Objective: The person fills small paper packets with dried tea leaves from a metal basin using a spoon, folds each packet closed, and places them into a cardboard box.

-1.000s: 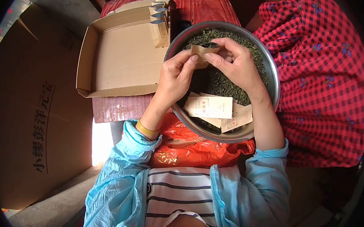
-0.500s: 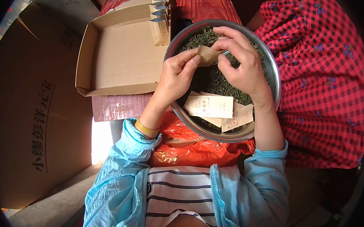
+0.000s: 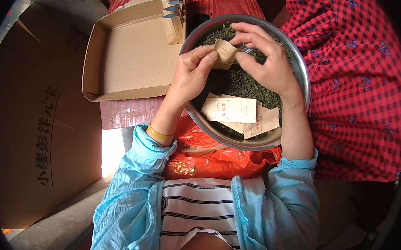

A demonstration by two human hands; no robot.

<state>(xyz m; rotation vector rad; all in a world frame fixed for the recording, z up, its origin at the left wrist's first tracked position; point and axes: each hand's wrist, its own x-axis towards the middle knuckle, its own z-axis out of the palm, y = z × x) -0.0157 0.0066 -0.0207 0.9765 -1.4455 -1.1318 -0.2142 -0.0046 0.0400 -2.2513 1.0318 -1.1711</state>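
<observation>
A small paper packet (image 3: 225, 52) is pinched between the thumb and fingers of my left hand (image 3: 195, 71), above the metal bowl (image 3: 305, 72). My right hand (image 3: 267, 62) is at the packet's right edge, its fingertips near the packet's mouth; whether they grip it is unclear. Something shiny shows between the right fingers, too small to make out. Dark green dried leaves (image 3: 254, 89) fill much of the bowl. Several flat printed packets (image 3: 234, 109) lie on the leaves at the near side.
Left of the bowl, a shallow cardboard tray (image 3: 135, 60) holds several upright packets (image 3: 172, 28) along its right side. A red plastic bag (image 3: 216, 161) lies below the bowl. Red checked cloth (image 3: 352, 89) is at the right, a large carton (image 3: 24, 122) at the left.
The held packet has turned so its printed face shows, and its mouth looks wider. My right fingers have spread from their earlier pinch. The view has shifted slightly.
</observation>
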